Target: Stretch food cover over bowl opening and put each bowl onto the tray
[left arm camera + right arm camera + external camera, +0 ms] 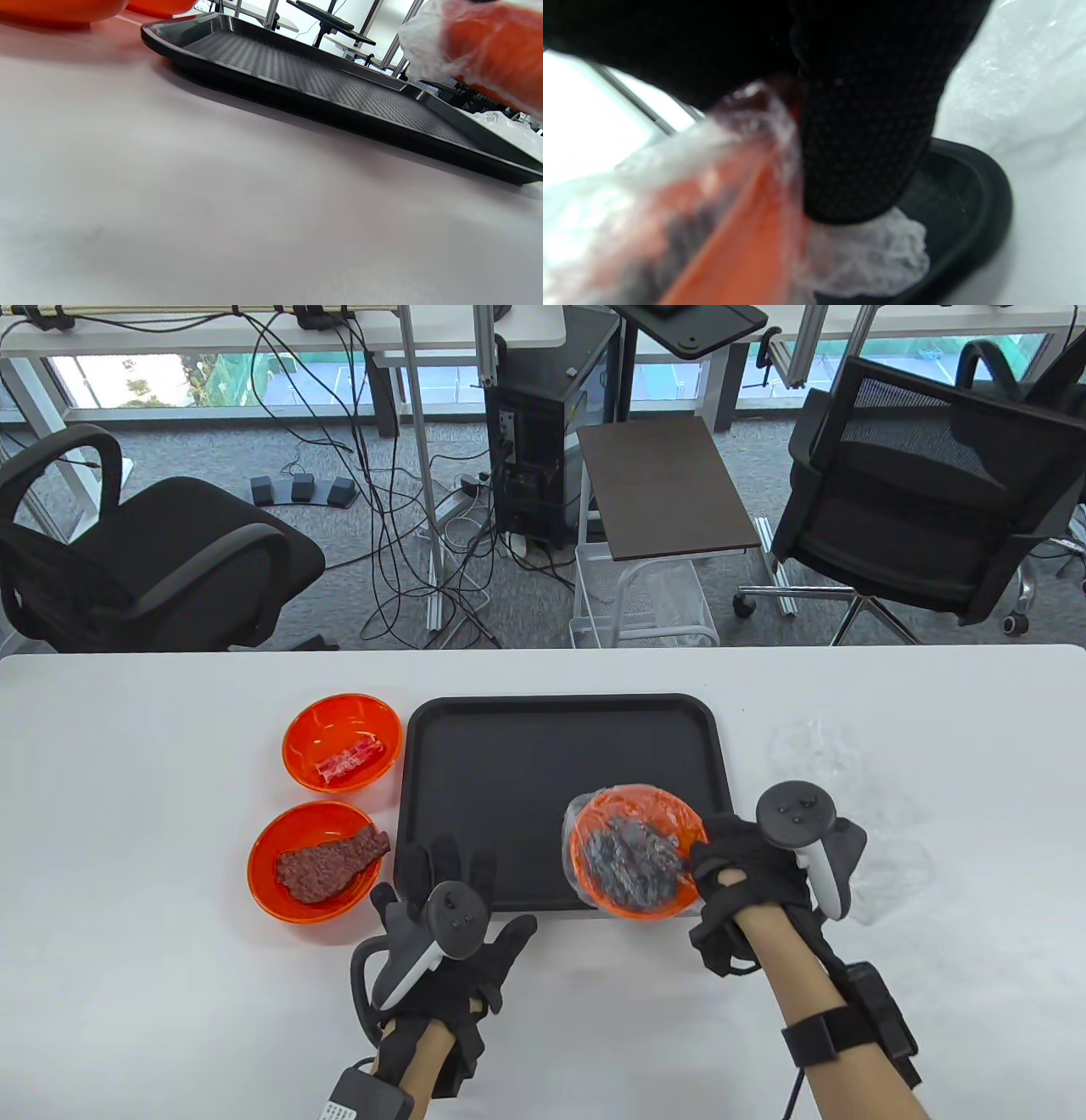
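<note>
While the right hand [747,865] grips the covered orange bowl [635,853] by its rim above the black tray's [509,746] near right corner, the left hand [454,916] rests flat, fingers relaxed, on the white bench [127,984] beside the tray.

The tray [475,746] is looking like matt black plastic, its floor showing a fine ribbed texture. The covered bowl [635,861] is showing glossy orange plastic under a thin, crinkled clear film [865,262] that is catching the light. The two bowls at left [341,742] are gleaming the same smooth orange. The table [127,814] is appearing smooth matt white. The right hand [751,869] is wearing black knitted cloth.
</note>
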Action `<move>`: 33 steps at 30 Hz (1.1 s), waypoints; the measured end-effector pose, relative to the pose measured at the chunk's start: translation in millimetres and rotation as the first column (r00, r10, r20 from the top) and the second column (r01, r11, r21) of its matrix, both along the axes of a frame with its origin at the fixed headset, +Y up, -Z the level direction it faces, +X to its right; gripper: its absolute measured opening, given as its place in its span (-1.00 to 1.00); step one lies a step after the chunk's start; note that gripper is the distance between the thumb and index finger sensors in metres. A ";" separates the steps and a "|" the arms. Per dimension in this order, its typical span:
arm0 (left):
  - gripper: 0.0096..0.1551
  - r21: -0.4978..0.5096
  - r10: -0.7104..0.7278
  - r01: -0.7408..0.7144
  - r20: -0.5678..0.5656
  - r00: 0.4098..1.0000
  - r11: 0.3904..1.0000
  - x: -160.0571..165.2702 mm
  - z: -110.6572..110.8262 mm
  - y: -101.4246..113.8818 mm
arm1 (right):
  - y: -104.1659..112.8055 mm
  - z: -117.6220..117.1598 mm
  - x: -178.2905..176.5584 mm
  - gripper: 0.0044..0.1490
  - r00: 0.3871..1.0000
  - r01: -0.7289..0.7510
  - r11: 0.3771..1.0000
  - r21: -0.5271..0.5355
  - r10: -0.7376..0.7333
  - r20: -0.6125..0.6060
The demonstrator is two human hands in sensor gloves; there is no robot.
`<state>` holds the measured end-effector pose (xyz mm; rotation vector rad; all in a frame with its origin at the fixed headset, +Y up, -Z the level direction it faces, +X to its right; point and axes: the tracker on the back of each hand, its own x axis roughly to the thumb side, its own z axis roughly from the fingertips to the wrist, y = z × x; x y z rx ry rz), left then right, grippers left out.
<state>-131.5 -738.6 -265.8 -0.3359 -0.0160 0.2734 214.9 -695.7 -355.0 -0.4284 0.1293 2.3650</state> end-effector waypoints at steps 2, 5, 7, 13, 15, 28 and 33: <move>0.08 -0.030 -0.016 0.017 0.020 1.000 0.999 6.6 0.6 -3.1 | -2.3 -13.3 1.5 -0.30 0.999 0.001 1.000 -0.003 -0.001 0.049; 0.08 -0.071 -0.021 0.024 0.040 0.999 0.997 12.6 1.4 -6.0 | -9.1 -32.8 3.0 -0.30 0.991 0.014 1.000 -0.003 -0.013 0.136; 0.09 -0.081 -0.018 0.022 0.044 0.999 0.996 13.9 1.9 -6.7 | -15.1 -42.9 3.9 -0.30 0.981 0.030 1.000 -0.006 -0.028 0.191; 0.08 -0.106 -0.011 0.016 0.042 0.999 0.994 13.8 2.6 -7.8 | -32.1 -64.2 10.3 -0.30 0.932 0.127 0.992 -0.003 -0.118 0.342; 0.09 -0.118 -0.011 0.016 0.043 0.999 0.993 14.5 2.9 -8.3 | -37.0 -69.6 12.5 -0.29 0.913 0.151 0.988 -0.016 -0.134 0.385; 0.09 -0.133 -0.018 0.026 0.062 0.998 0.991 20.3 3.8 -8.7 | -59.4 -91.0 5.0 -0.28 0.864 0.200 0.976 -0.084 -0.135 0.486; 0.09 -0.142 -0.015 0.023 0.060 0.998 0.990 19.7 3.5 -8.7 | -60.0 -89.8 4.5 -0.27 0.863 0.208 0.974 -0.085 -0.142 0.484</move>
